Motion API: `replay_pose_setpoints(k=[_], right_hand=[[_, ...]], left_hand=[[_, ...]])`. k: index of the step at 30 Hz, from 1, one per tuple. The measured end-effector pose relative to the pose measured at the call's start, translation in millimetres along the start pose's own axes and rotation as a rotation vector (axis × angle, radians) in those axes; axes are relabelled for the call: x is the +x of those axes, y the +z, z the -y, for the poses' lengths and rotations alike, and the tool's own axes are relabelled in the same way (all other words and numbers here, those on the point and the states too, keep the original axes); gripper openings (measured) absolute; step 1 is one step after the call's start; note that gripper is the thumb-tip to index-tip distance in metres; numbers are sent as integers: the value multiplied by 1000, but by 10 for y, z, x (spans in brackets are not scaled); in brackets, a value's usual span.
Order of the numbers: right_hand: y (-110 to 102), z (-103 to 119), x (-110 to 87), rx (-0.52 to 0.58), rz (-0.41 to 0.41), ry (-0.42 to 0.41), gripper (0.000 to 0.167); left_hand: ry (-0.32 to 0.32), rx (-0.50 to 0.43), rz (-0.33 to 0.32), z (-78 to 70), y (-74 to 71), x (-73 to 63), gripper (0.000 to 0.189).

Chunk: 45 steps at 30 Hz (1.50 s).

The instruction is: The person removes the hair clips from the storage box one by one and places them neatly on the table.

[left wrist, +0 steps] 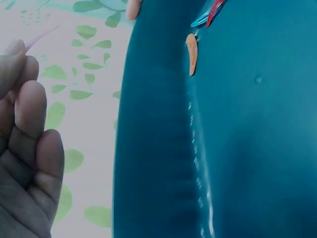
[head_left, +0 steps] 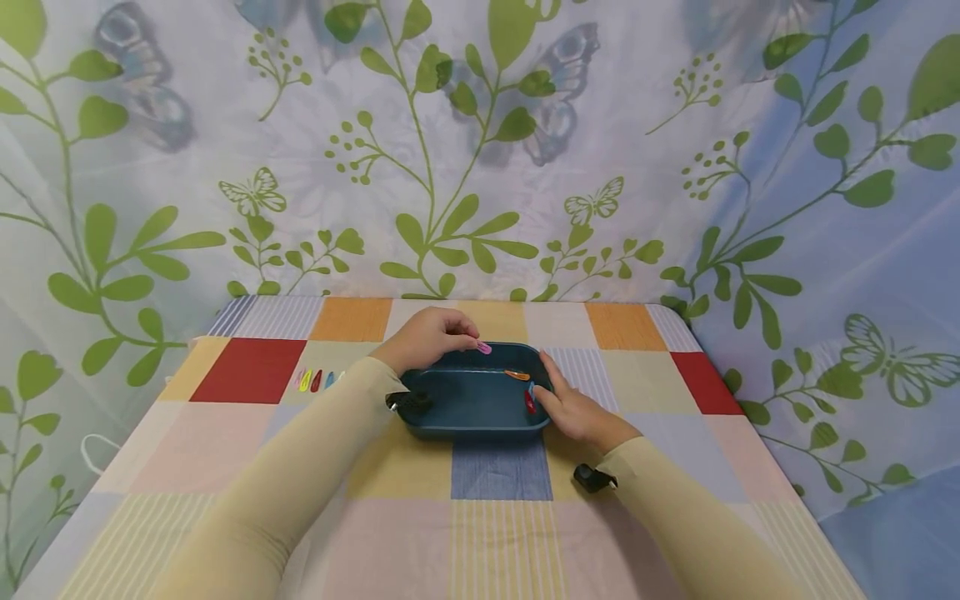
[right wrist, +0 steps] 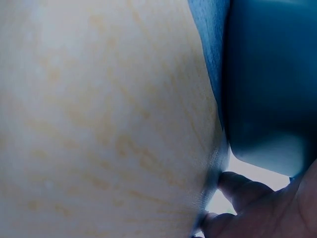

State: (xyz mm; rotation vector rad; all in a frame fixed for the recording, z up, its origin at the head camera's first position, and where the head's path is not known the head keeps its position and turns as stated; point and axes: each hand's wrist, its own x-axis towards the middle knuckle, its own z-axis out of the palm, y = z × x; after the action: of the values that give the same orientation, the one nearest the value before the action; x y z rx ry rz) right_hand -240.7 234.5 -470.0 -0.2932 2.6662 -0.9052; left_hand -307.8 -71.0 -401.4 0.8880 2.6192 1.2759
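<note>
Between thumb and fingertips, my left hand point(head_left: 435, 335) pinches a pinkish-purple snap hair clip point(head_left: 484, 348) above the far rim of a dark teal tray point(head_left: 468, 400). The left wrist view shows the same clip point(left wrist: 40, 37) edge-on, out beyond the tray wall. My right hand point(head_left: 583, 412) grips the tray's right end, thumb over the rim and fingers along the outside. Inside the tray, an orange hair clip point(head_left: 517, 376) lies near the far wall. A red hair clip point(head_left: 530, 403) and a blue one point(head_left: 532, 388) lie together beside the right thumb, partly overlapping.
Left of the tray, a row of hair clips lies on the patchwork tablecloth point(head_left: 405, 533), among them a yellow one point(head_left: 305, 381), a dark red one point(head_left: 317, 382) and a blue one point(head_left: 330, 380). My left sleeve point(head_left: 300, 467) passes close by. A leaf-patterned curtain point(head_left: 465, 192) hangs behind the table.
</note>
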Motion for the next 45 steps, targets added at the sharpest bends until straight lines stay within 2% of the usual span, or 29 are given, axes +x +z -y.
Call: replay_pose_setpoints(k=[3, 7, 12, 15, 17, 20, 26, 32, 35, 40, 45], right_hand=[[14, 18, 14, 6, 14, 0, 73], [45, 42, 47, 9, 26, -11, 74], [64, 62, 67, 12, 25, -3, 73], [62, 75, 62, 7, 28, 1, 73], [59, 78, 57, 2, 30, -7, 74], [55, 72, 52, 4, 31, -10, 74], [40, 48, 40, 1, 32, 8, 73], [14, 20, 23, -9, 28, 14, 73], [1, 9, 14, -7, 26, 7, 73], [-17, 2, 4, -10, 25, 19, 73], [-18, 7, 6, -14, 29, 24, 73]], left_hand=[[4, 12, -11, 31, -115, -110, 12], [-3, -17, 2, 93, -272, -267, 14], [-13, -107, 25, 186, -437, -434, 17], [-24, -197, 35, 250, -512, -517, 18], [-38, -235, 26, 293, -559, -577, 17], [-79, -242, -10, 353, -638, -676, 14], [-154, -212, -63, 488, -793, -840, 20], [-256, -18, -121, 624, -936, -1018, 21], [-285, 6, -134, 689, -979, -1089, 23], [-305, 25, -116, 782, -1015, -1161, 26], [-308, 88, -42, 862, -965, -1165, 23]])
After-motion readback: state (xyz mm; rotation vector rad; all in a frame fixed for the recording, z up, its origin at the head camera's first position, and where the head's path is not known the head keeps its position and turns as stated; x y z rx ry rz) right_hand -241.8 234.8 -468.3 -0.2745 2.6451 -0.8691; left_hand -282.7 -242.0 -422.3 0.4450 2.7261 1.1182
